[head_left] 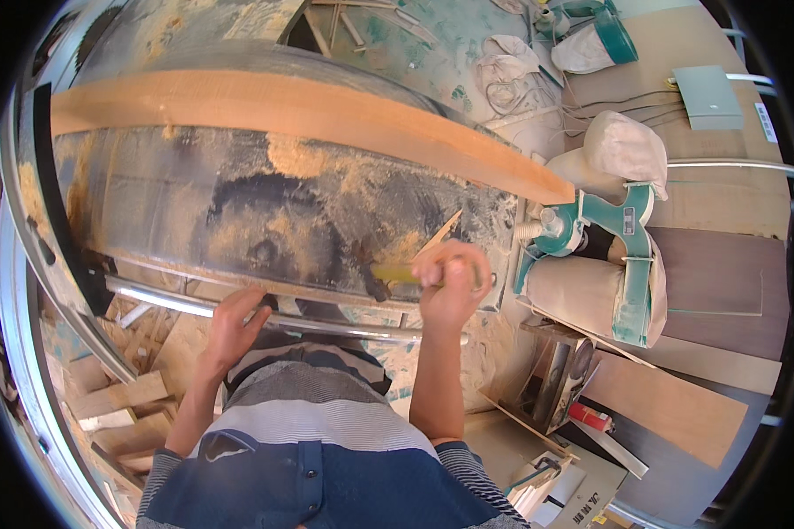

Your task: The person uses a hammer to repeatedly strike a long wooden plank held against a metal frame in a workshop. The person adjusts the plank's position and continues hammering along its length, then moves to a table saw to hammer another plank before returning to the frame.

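My right hand (pixel 453 273), blurred by motion, is closed over the right part of the dusty dark machine table. From it a yellow-handled brush (pixel 397 274) points left, its dark end low against the table top; blur hides the detail. A thin wood sliver (pixel 441 233) lies just beyond the fingers. At the table's near edge, my left hand (pixel 236 319) is curled above the metal rail (pixel 168 298). A small dark thing shows between its thumb and fingers, too unclear to name. Sawdust (pixel 295 157) is spread in patches over the dark table top (pixel 168 194).
A long wooden board (pixel 265 110) lies across the table's far side. On the right stands a green dust collector (pixel 631 256) with pale cloth bags. Wood offcuts (pixel 128 406) are piled at the lower left. A toothed saw blade (pixel 97 35) shows at the upper left.
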The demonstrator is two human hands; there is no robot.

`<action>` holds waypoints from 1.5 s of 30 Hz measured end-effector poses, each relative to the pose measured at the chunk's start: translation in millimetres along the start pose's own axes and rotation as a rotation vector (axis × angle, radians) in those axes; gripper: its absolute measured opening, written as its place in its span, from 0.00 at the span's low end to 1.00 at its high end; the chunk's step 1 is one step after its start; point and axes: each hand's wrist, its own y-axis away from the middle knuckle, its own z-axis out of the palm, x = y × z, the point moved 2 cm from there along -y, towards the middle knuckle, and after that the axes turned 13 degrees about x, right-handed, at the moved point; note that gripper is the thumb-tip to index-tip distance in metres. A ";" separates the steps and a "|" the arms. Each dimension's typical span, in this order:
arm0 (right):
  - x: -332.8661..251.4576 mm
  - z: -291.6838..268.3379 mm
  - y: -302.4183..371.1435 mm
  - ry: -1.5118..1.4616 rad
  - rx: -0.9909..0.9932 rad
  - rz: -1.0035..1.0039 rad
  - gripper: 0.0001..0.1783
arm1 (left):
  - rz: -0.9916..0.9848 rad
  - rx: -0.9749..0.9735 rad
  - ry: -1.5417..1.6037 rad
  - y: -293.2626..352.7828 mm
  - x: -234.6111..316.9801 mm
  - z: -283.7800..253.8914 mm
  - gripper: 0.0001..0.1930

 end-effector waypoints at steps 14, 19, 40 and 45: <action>-8.2 -60.5 -50.1 -0.096 -0.137 0.122 0.25 | -0.457 0.461 -0.111 121.8 6.0 21.3 0.14; 0.4 -63.4 -54.3 -0.166 -0.255 0.146 0.20 | -0.539 0.537 -0.111 179.7 26.4 68.3 0.15; -4.7 13.7 -16.0 0.030 -0.254 0.099 0.22 | -0.650 0.726 -0.105 336.6 47.2 58.4 0.12; -11.0 14.6 -6.6 0.053 -0.230 0.064 0.22 | -0.697 0.736 -0.100 373.9 40.1 40.7 0.11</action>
